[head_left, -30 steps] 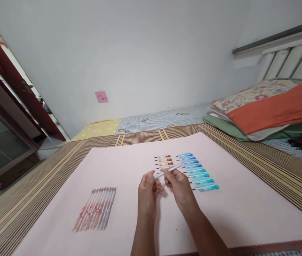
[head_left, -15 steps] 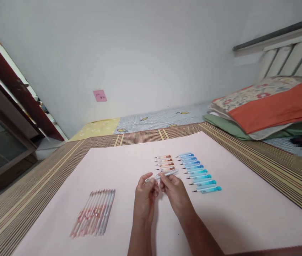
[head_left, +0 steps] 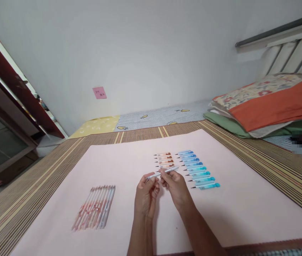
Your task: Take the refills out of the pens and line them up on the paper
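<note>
A slim whitish pen [head_left: 171,169] is held level between my two hands, above the pale pink sheet [head_left: 129,160]. My left hand [head_left: 147,190] pinches its left end between thumb and fingers. Farther along the barrel, my right hand [head_left: 172,183] grips it with thumb and forefinger. Just beyond the hands lie several brown and cream pens [head_left: 164,158] with dark tips, stacked in a short column and partly covered by the held pen. To the right, several blue and turquoise pens [head_left: 197,169] form a longer column, tips pointing left.
Several clear and pinkish pens [head_left: 95,208] lie side by side at the sheet's left. A striped mat [head_left: 247,163] surrounds the sheet. Folded bedding [head_left: 270,103] is piled at the right, below a radiator [head_left: 286,57]. A pink note [head_left: 99,92] sticks to the wall.
My left fingers have closed in on the pen's left end, where they were more spread before. The view has shifted slightly.
</note>
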A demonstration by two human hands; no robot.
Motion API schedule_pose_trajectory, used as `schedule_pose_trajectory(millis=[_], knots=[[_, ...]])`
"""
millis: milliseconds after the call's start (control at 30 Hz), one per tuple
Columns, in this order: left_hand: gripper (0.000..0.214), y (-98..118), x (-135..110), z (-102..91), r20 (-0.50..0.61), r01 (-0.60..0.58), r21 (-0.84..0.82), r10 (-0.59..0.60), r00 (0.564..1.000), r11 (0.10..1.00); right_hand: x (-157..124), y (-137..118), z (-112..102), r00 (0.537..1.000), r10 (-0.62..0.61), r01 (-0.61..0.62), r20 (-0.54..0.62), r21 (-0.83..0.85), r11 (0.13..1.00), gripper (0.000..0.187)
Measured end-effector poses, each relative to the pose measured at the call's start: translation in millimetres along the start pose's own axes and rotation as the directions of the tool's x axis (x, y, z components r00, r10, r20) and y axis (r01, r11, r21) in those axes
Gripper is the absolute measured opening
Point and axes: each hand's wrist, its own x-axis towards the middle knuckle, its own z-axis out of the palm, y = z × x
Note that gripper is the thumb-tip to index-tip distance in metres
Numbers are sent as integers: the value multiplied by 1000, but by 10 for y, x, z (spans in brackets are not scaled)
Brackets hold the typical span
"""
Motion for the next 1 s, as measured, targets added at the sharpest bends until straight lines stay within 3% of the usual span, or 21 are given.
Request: schedule_pose_trajectory(millis=[200,433,567,733,1000], knots=[[51,-41,10,4,-61,-9,81,14,998,997,-31,-26,3,999,16,-17,50,28,999,57],[53,1,-15,33,3,-34,27,34,999,999,-21,-5,13,999,37,-39,28,65,997,50],[48,-53,28,0,-32,-64,58,66,997,996,-17,15,13,999,22,-24,33,66,998,53],[51,-67,37,-20,-80,-17,132,28,996,991,-19,30,9,999,21,-22,35,45,999,47],[44,-42,7,-20,14,11,39,-12,1000,999,-10,11,3,998,70,-70,2,91,993,49]])
